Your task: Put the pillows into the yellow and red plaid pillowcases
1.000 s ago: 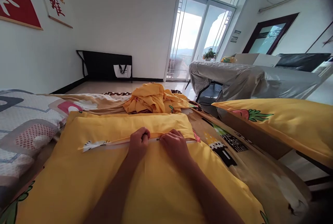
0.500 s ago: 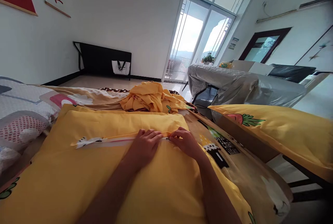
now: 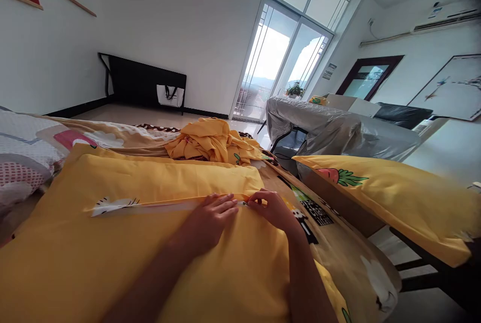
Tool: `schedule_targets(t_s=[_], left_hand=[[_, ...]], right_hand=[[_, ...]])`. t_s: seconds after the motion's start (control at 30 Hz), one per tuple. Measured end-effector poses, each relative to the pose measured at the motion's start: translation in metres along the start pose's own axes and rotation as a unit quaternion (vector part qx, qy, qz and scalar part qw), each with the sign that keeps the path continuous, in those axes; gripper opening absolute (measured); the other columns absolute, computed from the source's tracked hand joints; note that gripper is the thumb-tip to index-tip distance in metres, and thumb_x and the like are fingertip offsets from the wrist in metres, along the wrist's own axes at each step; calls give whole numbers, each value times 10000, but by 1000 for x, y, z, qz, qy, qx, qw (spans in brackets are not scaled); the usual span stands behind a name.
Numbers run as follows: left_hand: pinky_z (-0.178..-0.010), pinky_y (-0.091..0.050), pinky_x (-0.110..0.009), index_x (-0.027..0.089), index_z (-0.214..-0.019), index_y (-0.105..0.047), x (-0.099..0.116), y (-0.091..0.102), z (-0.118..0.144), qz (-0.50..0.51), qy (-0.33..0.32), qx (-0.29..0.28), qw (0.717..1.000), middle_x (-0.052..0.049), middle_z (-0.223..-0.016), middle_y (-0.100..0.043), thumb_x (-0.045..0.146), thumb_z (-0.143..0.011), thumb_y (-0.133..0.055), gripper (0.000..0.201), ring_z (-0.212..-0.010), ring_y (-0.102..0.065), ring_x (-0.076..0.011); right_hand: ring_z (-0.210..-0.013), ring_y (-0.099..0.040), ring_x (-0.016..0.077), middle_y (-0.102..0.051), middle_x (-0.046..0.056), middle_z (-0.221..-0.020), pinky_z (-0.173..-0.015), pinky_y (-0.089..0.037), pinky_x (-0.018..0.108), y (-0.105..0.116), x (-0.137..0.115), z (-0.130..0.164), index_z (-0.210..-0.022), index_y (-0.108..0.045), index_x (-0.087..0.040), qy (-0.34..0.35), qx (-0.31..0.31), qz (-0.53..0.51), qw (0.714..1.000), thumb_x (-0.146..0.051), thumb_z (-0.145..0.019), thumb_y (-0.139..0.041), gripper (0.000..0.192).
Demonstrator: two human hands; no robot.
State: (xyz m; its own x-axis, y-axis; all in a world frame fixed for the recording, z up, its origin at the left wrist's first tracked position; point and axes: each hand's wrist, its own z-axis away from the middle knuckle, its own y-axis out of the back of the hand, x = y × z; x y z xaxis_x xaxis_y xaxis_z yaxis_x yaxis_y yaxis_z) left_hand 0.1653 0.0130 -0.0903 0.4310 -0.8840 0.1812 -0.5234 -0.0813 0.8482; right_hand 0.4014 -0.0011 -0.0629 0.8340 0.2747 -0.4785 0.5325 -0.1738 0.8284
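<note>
In the head view a large yellow pillow (image 3: 93, 263) lies before me, with a long zipper opening (image 3: 161, 207) across it. White filling shows at the left end of this gap. My left hand (image 3: 212, 220) rests fairly flat on the fabric, its fingertips over the zipper line. Just to its right, the thumb and fingers of my right hand (image 3: 273, 210) pinch the zipper edge near the right end of the opening. A small metallic bit, perhaps the zipper slider (image 3: 243, 203), shows between the hands. What lies inside the right pinch is mostly hidden.
Behind the pillow lies crumpled yellow cloth (image 3: 205, 138) on a patterned bedspread (image 3: 338, 258). Another yellow pillow (image 3: 398, 188) rests at the right, above a dark frame. Patterned bedding (image 3: 22, 147) is at the left. A plastic-covered table (image 3: 323, 122) stands farther back.
The camera view has shifted slightly to the right. Both hands keep nearly the same places on the zipper line, the right one still pinching.
</note>
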Motion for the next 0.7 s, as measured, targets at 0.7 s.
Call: schedule_targets(t_s=[0.7], left_hand=[[-1148, -223, -464, 287, -1349, -499, -2, -5, 3, 34, 38, -32, 998, -49, -1469, -445, 312, -957, -432, 398, -1380, -382, -206]], right_hand=[[-709, -517, 138, -600, 13, -753, -641, -405, 248, 3, 36, -7, -520, -563, -191, -35, 70, -11, 997, -150, -620, -579, 110]])
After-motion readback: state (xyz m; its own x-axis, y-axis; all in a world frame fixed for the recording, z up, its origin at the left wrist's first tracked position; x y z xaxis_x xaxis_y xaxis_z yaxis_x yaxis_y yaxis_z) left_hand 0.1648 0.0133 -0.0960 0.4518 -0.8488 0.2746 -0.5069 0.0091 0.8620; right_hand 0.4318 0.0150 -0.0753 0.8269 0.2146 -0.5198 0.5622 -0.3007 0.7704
